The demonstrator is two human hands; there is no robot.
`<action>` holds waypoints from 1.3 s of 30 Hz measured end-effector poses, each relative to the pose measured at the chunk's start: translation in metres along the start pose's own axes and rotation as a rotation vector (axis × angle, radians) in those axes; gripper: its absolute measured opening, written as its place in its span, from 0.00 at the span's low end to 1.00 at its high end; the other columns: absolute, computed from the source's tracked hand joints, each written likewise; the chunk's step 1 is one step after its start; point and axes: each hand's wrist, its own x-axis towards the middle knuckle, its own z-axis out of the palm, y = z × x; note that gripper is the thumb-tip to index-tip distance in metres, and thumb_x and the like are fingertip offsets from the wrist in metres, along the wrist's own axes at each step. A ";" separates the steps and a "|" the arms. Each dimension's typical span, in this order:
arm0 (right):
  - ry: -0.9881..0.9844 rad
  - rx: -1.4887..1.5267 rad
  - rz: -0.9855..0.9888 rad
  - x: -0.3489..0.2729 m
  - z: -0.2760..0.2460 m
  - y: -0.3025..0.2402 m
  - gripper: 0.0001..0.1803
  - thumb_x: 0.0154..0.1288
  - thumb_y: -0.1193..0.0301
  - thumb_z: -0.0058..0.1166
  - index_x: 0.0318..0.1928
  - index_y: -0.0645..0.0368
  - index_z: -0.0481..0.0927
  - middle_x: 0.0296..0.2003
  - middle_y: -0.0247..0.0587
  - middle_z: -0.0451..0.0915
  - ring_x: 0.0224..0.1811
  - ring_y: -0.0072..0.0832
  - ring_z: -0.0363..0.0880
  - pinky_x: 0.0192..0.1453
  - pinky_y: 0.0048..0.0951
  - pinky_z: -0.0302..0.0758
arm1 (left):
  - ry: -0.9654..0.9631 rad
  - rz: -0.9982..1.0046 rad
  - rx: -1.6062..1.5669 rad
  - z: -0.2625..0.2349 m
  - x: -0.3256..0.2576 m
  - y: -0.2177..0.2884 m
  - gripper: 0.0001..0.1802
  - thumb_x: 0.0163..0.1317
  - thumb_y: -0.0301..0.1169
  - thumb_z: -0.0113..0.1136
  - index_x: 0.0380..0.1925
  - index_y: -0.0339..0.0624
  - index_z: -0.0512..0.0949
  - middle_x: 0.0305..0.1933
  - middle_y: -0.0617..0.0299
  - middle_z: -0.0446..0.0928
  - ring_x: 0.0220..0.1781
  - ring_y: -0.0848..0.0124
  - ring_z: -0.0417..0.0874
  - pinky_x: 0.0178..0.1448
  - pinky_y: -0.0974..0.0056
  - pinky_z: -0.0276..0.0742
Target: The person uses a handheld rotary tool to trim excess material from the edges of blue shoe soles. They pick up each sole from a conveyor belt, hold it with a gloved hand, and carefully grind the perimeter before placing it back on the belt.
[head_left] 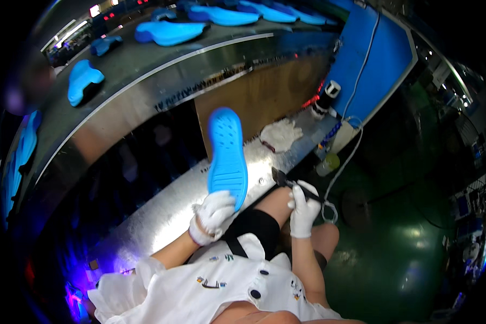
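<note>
Head view: a seated person in white gloves works at a shiny metal bench, seen from above.
Left hand [215,215]: gloved fingers clamped round the heel end of a blue shoe sole [228,156], held upright just above the hand.
Sole: moulded foam or rubber, ribbed on its lower part, small holes toward the toe.
Right hand [303,209]: gloved, closed on the handle of a dark brush-like tool [286,181] that points up and left, its tip near the sole's lower edge; whether they touch cannot be told.
Signs and packages: a small yellowish bottle [328,163] above and to the right of the right hand; a black-and-white canister [325,97] farther up by a blue panel [370,59]; any labels too small to make out.
Spare glove [281,135]: white, crumpled, on the bench [167,210] above the right hand.
Conveyor [124,81]: grey belt well beyond the left hand, carrying more blue soles [167,31].
Hidden: tool head blurred; lower left lost in violet glare.
</note>
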 end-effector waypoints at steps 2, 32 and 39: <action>-0.001 -0.036 0.047 0.002 0.003 0.008 0.11 0.63 0.74 0.62 0.45 0.66 0.80 0.27 0.31 0.78 0.22 0.14 0.73 0.26 0.16 0.69 | -0.102 -0.221 -0.026 0.037 -0.030 -0.015 0.15 0.43 0.22 0.74 0.31 0.41 0.78 0.52 0.48 0.76 0.55 0.51 0.78 0.56 0.53 0.76; -0.189 -0.418 -0.460 -0.015 0.070 -0.029 0.06 0.58 0.78 0.64 0.37 0.62 0.83 0.32 0.36 0.83 0.30 0.23 0.80 0.36 0.24 0.76 | 0.310 -1.099 -2.490 0.065 -0.008 -0.001 0.52 0.56 0.78 0.35 0.59 0.42 0.70 0.51 0.44 0.76 0.48 0.51 0.81 0.51 0.49 0.80; -0.530 -0.479 -0.567 -0.039 0.074 -0.044 0.07 0.58 0.79 0.62 0.39 0.62 0.81 0.29 0.39 0.83 0.27 0.24 0.81 0.32 0.27 0.76 | 0.470 -1.187 -1.947 0.063 0.003 -0.001 0.54 0.56 0.79 0.34 0.59 0.39 0.68 0.45 0.43 0.78 0.42 0.51 0.81 0.46 0.52 0.80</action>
